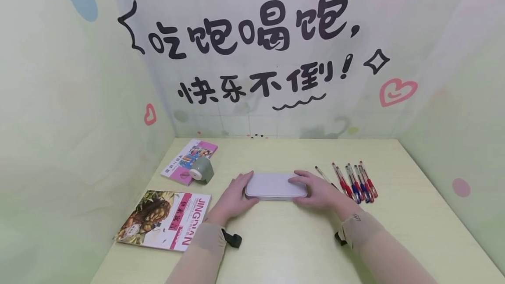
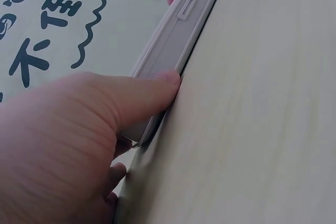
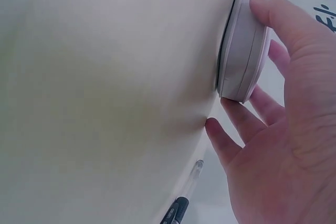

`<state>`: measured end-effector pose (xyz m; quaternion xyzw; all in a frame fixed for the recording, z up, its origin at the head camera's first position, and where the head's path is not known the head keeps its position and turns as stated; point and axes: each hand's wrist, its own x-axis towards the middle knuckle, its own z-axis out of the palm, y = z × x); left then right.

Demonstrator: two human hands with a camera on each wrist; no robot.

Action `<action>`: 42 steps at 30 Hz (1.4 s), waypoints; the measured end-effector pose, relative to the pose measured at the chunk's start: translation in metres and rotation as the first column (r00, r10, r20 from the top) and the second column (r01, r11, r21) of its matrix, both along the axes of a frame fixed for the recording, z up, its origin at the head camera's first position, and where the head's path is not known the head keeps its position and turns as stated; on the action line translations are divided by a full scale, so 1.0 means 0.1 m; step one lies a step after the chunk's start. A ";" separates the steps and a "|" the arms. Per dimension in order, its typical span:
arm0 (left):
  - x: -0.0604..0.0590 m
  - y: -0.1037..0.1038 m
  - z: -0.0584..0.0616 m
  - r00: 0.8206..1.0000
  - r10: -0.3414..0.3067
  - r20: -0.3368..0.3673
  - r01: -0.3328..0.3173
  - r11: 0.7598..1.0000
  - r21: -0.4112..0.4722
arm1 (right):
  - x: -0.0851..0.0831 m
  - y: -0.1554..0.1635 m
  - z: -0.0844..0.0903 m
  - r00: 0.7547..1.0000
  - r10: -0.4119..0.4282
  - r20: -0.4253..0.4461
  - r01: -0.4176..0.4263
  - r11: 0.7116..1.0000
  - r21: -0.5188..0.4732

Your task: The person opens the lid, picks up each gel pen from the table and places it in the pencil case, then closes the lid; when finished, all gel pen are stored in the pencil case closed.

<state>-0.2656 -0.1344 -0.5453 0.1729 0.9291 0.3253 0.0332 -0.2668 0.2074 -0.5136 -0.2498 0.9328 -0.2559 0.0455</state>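
Observation:
A pale lilac pencil case [image 1: 272, 186] lies flat on the table with its lid down. A small raised catch is visible on its front side in the left wrist view. My left hand [image 1: 233, 197] grips the left end, its thumb [image 2: 152, 90] against the front side and its fingers partly hidden behind. At the opposite end my right hand [image 1: 317, 191] holds the case, with its thumb on the front side [image 3: 242, 51] and its fingers spread round the corner. Just beyond the right hand lies a black pen [image 3: 181, 198].
Several red, blue and black pens [image 1: 357, 183] lie in a group at the right. At the left, a grey-green device with a white knob [image 1: 202, 170], perhaps a pencil sharpener, stands beside a pink booklet [image 1: 177, 163]. Nearer is an illustrated book [image 1: 161, 220]. Printed walls enclose the table [image 1: 284, 249].

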 end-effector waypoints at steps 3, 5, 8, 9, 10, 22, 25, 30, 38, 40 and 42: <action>-0.01 0.02 0.00 1.000 -0.001 -0.022 0.000 1.000 -0.020 | 0.00 0.00 0.01 1.000 -0.006 0.001 0.006 1.000 0.005; -0.02 0.04 -0.01 1.000 0.010 -0.027 -0.011 0.999 -0.035 | -0.01 0.00 0.02 1.000 -0.003 -0.003 0.003 1.000 0.013; -0.04 0.06 -0.01 0.999 0.024 -0.030 -0.025 0.999 -0.033 | -0.02 0.00 0.03 1.000 -0.004 0.001 0.004 1.000 0.020; -0.05 0.07 -0.02 0.999 0.029 -0.028 -0.029 0.999 -0.032 | -0.03 0.01 0.03 1.000 -0.001 -0.001 0.001 1.000 0.026; -0.06 0.07 -0.02 0.999 0.032 -0.027 -0.032 0.999 -0.027 | -0.04 0.01 0.03 1.000 0.001 0.000 -0.001 0.999 0.032; -0.06 0.07 -0.02 0.994 0.100 0.041 -0.102 0.993 0.054 | -0.09 0.10 0.04 0.997 -0.008 0.071 0.010 1.000 -0.026; -0.04 0.05 -0.02 0.991 0.114 0.066 -0.118 0.990 0.071 | -0.05 0.13 0.02 0.994 -0.033 0.101 0.043 0.994 -0.104; -0.03 0.03 -0.01 0.988 0.134 0.081 -0.140 0.987 0.082 | -0.01 0.17 0.01 0.986 -0.084 0.145 0.122 0.953 -0.277; -0.02 0.03 0.00 0.990 0.120 0.077 -0.126 0.989 0.082 | -0.06 0.13 -0.02 0.979 -0.123 0.162 0.185 0.871 -0.455; -0.02 0.03 0.00 0.991 0.117 0.070 -0.122 0.989 0.081 | -0.08 0.09 -0.02 0.978 -0.150 0.145 0.202 0.855 -0.478; -0.03 0.03 -0.01 0.991 0.116 0.065 -0.121 0.989 0.082 | -0.10 0.03 -0.01 0.976 -0.190 0.108 0.219 0.837 -0.502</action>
